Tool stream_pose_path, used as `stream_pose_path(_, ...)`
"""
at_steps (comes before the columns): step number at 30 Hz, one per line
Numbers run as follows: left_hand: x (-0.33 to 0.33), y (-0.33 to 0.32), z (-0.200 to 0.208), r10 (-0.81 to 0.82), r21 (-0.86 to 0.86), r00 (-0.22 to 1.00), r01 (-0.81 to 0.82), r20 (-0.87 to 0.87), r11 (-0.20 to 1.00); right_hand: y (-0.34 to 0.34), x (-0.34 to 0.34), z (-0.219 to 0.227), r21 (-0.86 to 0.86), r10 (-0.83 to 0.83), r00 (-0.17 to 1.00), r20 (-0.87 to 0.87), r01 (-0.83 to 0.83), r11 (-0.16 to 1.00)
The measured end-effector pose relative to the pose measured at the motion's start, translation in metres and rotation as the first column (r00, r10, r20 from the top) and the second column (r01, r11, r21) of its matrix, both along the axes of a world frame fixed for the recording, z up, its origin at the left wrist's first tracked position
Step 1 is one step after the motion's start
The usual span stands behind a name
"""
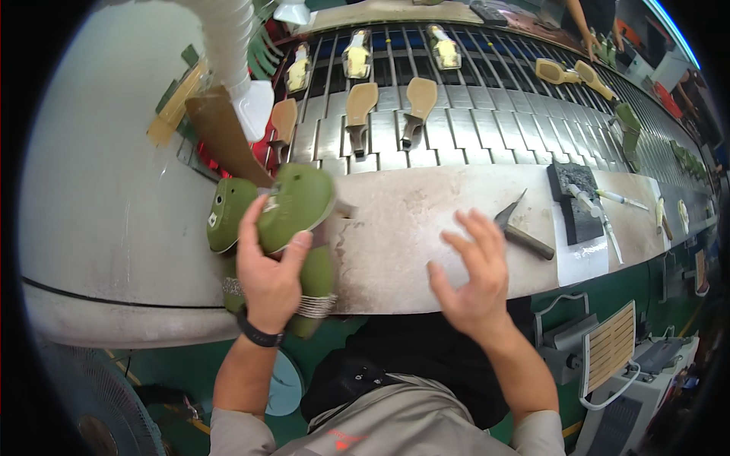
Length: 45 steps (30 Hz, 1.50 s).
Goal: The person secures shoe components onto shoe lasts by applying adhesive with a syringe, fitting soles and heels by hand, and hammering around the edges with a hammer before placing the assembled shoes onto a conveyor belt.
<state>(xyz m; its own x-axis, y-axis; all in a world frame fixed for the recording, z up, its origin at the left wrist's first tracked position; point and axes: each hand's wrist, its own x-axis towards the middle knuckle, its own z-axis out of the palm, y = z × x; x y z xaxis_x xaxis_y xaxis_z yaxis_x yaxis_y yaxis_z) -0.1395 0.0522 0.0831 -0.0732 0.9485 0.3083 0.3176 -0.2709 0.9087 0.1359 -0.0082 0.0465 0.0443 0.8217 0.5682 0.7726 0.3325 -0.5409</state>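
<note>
My left hand [268, 277] grips a green shoe last [300, 201] at the left end of the bench, thumb on its near side and fingers along its left. A green upper [319, 273] with a sparkling strap [315, 305] shows beneath it. Close by on the left stands a second green last [230, 213], partly hidden by that hand. My right hand [475, 281] hovers above the pale bench with nothing in it, fingers spread. Beside it lies a hammer [531, 242] with a pointed metal head and a wooden handle.
Beyond the bench runs a slatted metal conveyor [487, 121] carrying tan heeled soles [420, 99] and lasts. Right of the hammer, a black block [582, 228] has syringes [623, 200] beside it. A white duct nozzle [255, 110] hangs at the left. Another person's hand [591, 45] is far right.
</note>
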Motion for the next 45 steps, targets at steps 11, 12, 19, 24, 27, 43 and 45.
stream_pose_path(11, -0.030, 0.018, -0.008, 0.348, 0.401, 0.688, -0.090, -0.636, 0.912, 0.064, 0.127, -0.008, -0.295, -0.075, 0.974, 0.215, 0.138, 0.945)
stream_pose_path(12, -0.027, 0.020, -0.004, 0.364, 0.406, 0.623, -0.079, -0.693, 0.910, 0.076, 0.123, -0.001, -0.287, -0.069, 0.977, 0.203, 0.126, 0.950)
stream_pose_path(19, 0.114, 0.053, 0.016, -0.242, 0.164, 0.813, 0.378, -0.529, 0.911, 0.158, 0.129, -0.033, -0.276, -0.009, 0.936, -0.352, -0.094, 0.957)
stream_pose_path(24, 0.196, 0.200, -0.065, -0.163, -0.136, 0.612, 0.092, -0.774, 0.986, 0.168, 0.139, -0.064, -0.238, 0.031, 0.704, -0.709, -0.280, 0.930)
stream_pose_path(27, 0.167, 0.277, -0.115, -0.211, -0.125, 0.608, 0.181, -0.766, 0.976, 0.173, 0.119, -0.040, -0.242, -0.003, 0.764, -0.645, -0.200, 0.949)
stream_pose_path(43, 0.259, 0.282, -0.065, -0.513, -0.205, 0.851, 0.486, -0.111, 0.850, 0.186, 0.126, -0.054, -0.152, -0.205, 0.566, -0.799, 0.139, 0.978)
stream_pose_path(45, 0.276, 0.347, -0.088, -0.446, -0.278, 0.855, 0.375, -0.266, 0.884, 0.184, 0.123, -0.055, -0.178, -0.193, 0.570, -0.798, 0.083, 0.981)
